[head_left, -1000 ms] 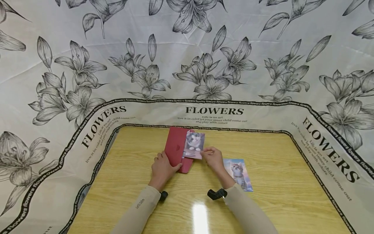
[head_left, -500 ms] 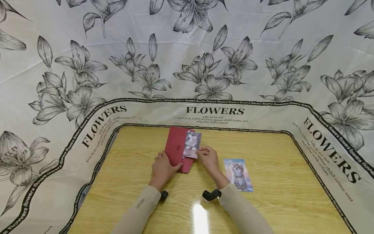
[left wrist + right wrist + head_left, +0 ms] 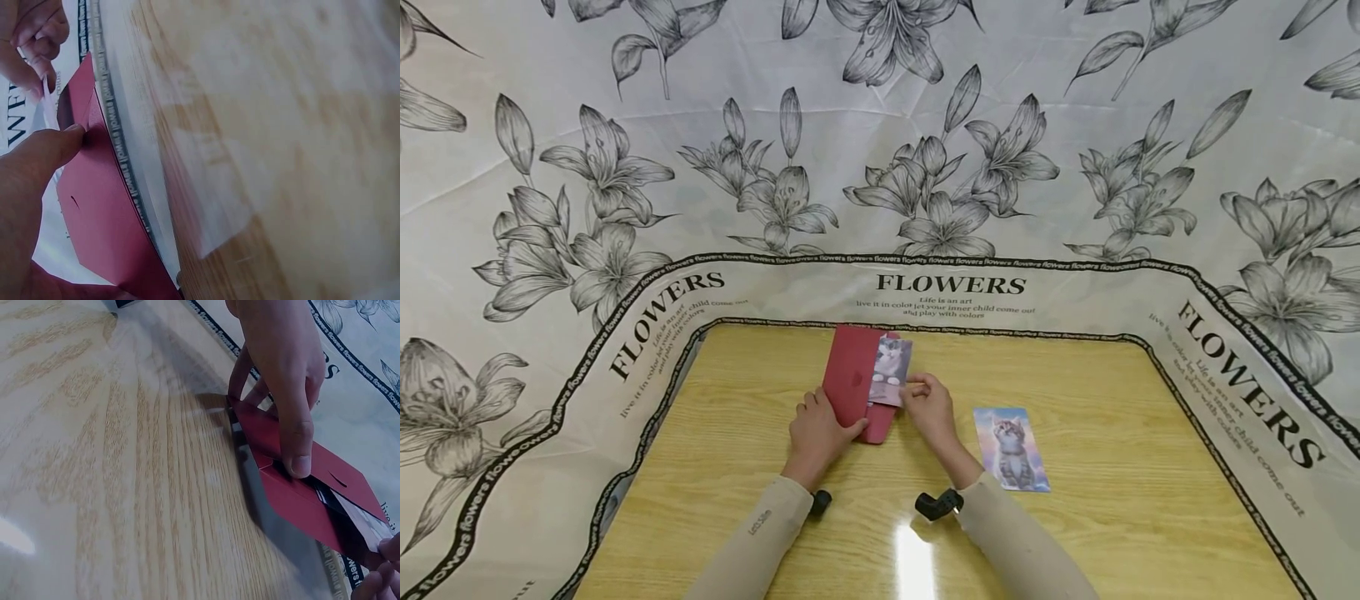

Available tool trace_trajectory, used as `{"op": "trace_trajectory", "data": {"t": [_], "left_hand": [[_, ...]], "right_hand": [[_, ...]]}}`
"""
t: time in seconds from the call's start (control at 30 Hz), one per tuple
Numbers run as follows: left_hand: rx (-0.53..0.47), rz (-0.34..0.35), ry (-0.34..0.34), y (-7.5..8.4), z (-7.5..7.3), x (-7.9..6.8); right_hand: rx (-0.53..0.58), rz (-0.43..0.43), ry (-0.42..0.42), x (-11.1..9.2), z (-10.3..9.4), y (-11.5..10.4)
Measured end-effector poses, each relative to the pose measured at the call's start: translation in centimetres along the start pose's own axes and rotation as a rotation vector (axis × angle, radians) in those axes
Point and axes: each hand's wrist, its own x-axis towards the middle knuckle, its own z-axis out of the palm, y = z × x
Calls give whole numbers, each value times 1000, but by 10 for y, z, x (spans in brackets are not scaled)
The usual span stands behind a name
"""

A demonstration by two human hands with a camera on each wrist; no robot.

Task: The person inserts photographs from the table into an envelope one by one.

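Moved left since a second ago with the right hand [image 3: 928, 407], sliding the cat card [image 3: 892, 373] deeper into the red envelope [image 3: 848, 375] and leaving a narrower strip of picture outside. Shifted off the tabby card [image 3: 1013, 452] with the right forearm [image 3: 964, 462], exposing it fully on the table [image 3: 1112, 400], well to the right of the envelope. Pinching the cat card near its lower right corner between right thumb and fingertips, close together. Gripping the envelope with the left hand [image 3: 817, 429], thumb laid over the front near the lower end, fingers at the left edge. Tucked partly under the envelope's front with the cat card, to a depth impossible to tell, with white paws showing above the red flap [image 3: 880, 427]. Opening onto a dark inside in the right wrist view. Clad in beige sleeves [image 3: 1030, 542], with black devices [image 3: 938, 504] at both wrists. Backed beyond the wood-grained table by a white cloth [image 3: 880, 242] printed with lilies and the word FLOWERS
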Motion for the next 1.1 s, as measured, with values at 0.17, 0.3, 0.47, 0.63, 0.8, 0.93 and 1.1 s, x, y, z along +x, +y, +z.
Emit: {"op": "trace_trajectory", "data": {"t": [0.17, 0.3, 0.47, 0.63, 0.8, 0.93, 1.1], "left_hand": [[3, 2, 0, 0, -1, 0], [3, -5, -7, 0, 0, 0], [-1, -14, -15, -1, 1, 0], [-4, -4, 1, -1, 1, 1], [-11, 4, 11, -1, 0, 1], [-19, 7, 16, -1, 1, 0], [-27, 11, 19, -1, 1, 0]], "right_hand": [[12, 11, -20, -1, 6, -2], [7, 3, -35, -1, 11, -3], [8, 2, -54, 1, 15, -7], [-48, -36, -47, 4, 20, -8], [-94, -44, -48, 7, 27, -5], [-106, -48, -43, 7, 31, -5], [-122, -58, -38, 7, 35, -8]]}}
